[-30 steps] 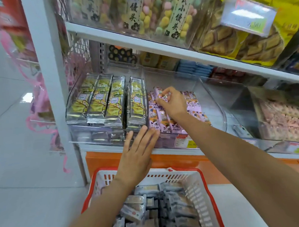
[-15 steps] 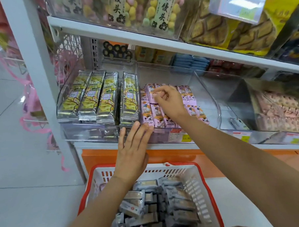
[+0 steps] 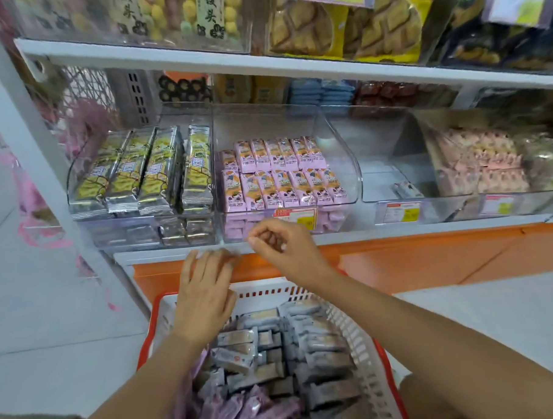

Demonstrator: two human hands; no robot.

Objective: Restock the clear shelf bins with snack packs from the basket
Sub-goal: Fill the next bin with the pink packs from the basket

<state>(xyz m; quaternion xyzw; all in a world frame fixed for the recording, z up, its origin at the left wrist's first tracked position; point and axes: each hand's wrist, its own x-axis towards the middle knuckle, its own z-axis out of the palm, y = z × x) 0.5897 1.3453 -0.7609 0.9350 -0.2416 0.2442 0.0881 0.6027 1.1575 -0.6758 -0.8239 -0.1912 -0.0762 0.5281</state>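
Restocking looks partly done: the clear plastic shelf bin at 12 o'clock shows two neat rows of pink snack packs, while the red-rimmed white plastic basket at 6 o'clock holds plenty of grey and purple packs, so much seems left. Both hands hover empty between them. The left hand lies flat, fingers straight, over the basket's far rim. The right hand is loosely curled at its 1 o'clock, just below the bin front.
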